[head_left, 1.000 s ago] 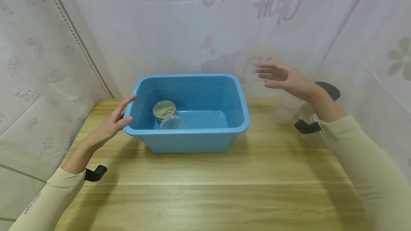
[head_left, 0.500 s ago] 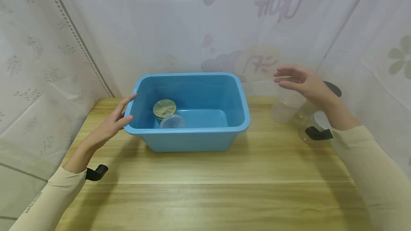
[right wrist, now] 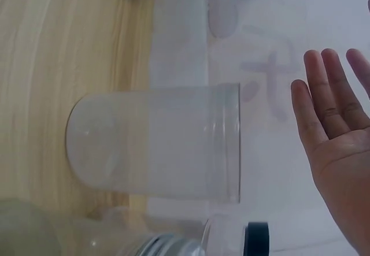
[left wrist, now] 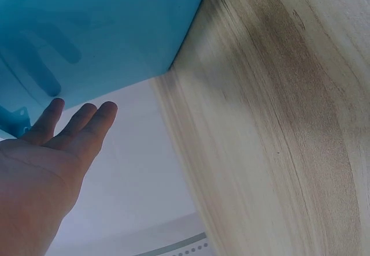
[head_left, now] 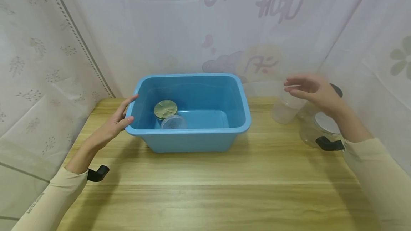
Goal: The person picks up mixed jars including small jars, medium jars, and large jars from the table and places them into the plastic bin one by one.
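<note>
My left hand (head_left: pixel 110 127) rests on the left rim of a blue plastic tub (head_left: pixel 192 142), thumb and index finger at the rim. In the left wrist view, straight fingers (left wrist: pixel 95 123) lie against the tub's outer wall. Inside the tub, at its left, are a round tin with a gold-green lid (head_left: pixel 165 108) and a clear round container (head_left: pixel 173 122). My right hand (head_left: pixel 319 93) is raised with relaxed fingers, holding nothing, above and beside a clear plastic cup (head_left: pixel 283 111). The right wrist view shows a gap between that cup (right wrist: pixel 179 143) and the hand (right wrist: pixel 338 134).
Beside the cup stand a clear jar with a white lid (head_left: pixel 327 122) and a black-lidded clear jar (right wrist: pixel 257 238), partly hidden by the right arm. The wooden table (head_left: pixel 205 195) meets hanging patterned cloth (head_left: pixel 179 35) at the back and sides.
My right hand has moved right and lower, away from the tub's side to over the clear cup. The left hand and the tub have stayed in place.
</note>
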`<action>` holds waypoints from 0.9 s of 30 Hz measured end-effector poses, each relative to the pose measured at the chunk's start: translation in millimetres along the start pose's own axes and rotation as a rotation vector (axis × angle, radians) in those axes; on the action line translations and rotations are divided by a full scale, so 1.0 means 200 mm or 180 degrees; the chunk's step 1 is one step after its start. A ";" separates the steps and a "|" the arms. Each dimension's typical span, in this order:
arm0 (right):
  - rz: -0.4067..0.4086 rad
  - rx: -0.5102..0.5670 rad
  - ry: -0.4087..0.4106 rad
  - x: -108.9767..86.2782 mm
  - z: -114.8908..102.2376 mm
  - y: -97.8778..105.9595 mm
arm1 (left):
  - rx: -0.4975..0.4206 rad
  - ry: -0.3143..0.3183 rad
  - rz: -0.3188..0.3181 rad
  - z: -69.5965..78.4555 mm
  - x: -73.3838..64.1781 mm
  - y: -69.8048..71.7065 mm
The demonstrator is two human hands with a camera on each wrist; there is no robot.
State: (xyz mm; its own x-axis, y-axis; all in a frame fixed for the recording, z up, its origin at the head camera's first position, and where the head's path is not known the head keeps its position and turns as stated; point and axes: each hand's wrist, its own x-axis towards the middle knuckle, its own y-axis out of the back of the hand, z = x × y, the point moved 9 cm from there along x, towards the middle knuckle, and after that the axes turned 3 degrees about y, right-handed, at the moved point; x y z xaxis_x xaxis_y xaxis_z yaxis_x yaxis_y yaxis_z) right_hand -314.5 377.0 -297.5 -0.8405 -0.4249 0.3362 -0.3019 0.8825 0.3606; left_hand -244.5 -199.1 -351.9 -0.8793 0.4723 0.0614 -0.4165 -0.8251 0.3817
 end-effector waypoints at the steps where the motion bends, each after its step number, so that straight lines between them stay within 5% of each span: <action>1: 0.0015 0.0065 -0.0005 -0.01 0.01 0.01 | -0.0002 0.0002 -0.0003 0.00 0.00 0.00; 13: 0.0221 0.0086 -0.0088 -0.17 0.06 0.13 | -0.0068 0.0015 -0.0005 0.00 0.00 0.00; 27: 0.0230 0.0601 0.0160 -0.35 0.10 0.27 | -0.0062 -0.0004 0.0013 0.00 0.00 -0.01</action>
State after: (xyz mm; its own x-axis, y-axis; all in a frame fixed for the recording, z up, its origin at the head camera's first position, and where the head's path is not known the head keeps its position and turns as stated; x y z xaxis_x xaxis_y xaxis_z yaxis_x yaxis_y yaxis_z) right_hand -280.5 457.5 -318.5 -0.8409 -0.3645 0.3999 -0.3246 0.9311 0.1662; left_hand -243.5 -197.9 -351.6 -0.8808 0.4692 0.0642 -0.4172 -0.8330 0.3633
